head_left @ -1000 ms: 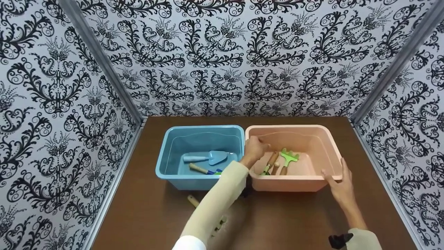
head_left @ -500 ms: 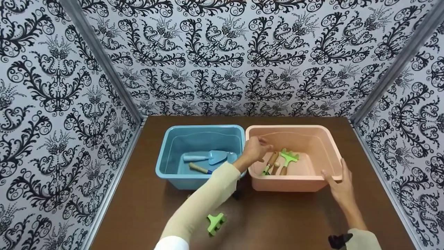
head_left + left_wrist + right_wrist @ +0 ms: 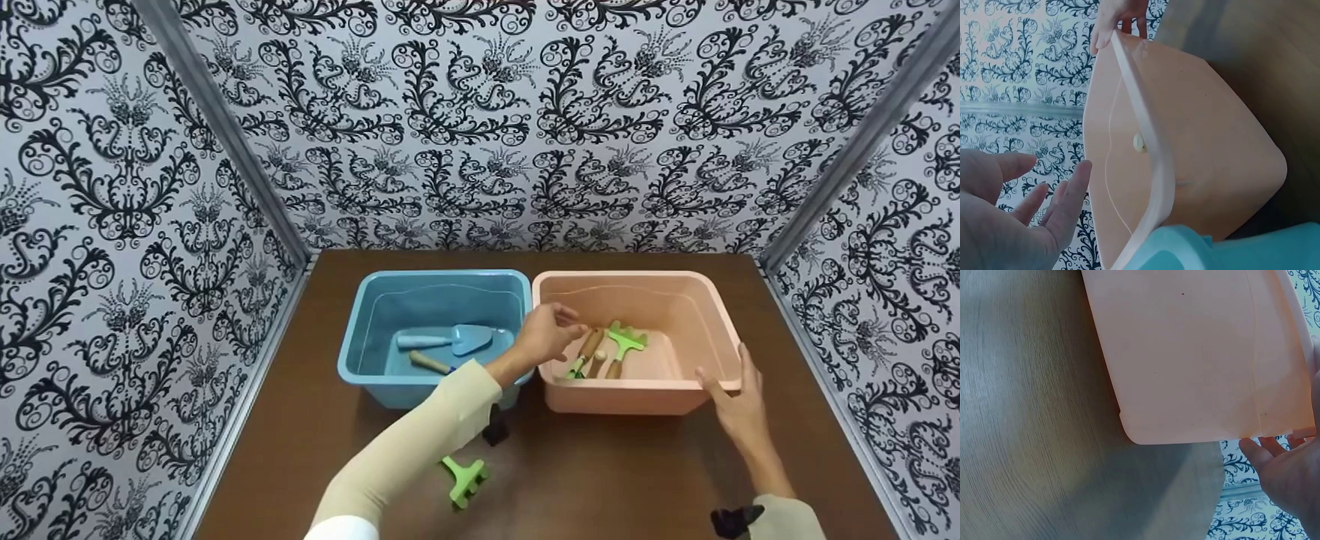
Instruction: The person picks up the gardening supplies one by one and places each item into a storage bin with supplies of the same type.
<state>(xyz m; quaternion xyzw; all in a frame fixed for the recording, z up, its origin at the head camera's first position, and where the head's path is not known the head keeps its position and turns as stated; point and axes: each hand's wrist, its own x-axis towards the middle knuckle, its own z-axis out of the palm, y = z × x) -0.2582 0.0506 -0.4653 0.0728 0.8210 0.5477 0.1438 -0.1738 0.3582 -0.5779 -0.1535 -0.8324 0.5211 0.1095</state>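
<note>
My left hand point(image 3: 544, 334) hovers over the left side of the peach tub point(image 3: 630, 399), its fingers loosely bent and nothing between them; the left wrist view shows the same hand point(image 3: 1033, 214) apart from the rim. At the tub's front right corner, my right hand point(image 3: 739, 412) grips the rim, thumb over the front edge and fingers along the right side. Inside the peach tub lie a small green hand rake point(image 3: 626, 337), a green tool with a wooden handle point(image 3: 590, 343), and another wooden handle point(image 3: 598, 365) beside them.
A blue tub point(image 3: 390, 394) stands directly left, holding a light-blue trowel point(image 3: 470, 340) and a wooden-handled tool point(image 3: 429, 362) partly hidden by my left sleeve. On the brown table point(image 3: 600, 480) in front lies another green rake point(image 3: 469, 480), its handle covered by my forearm. Patterned walls surround the table.
My left hand has drawn slightly toward me, and its fingers have loosened. The left forearm has swung left, uncovering the green rake on the table. My right hand stays at the corner.
</note>
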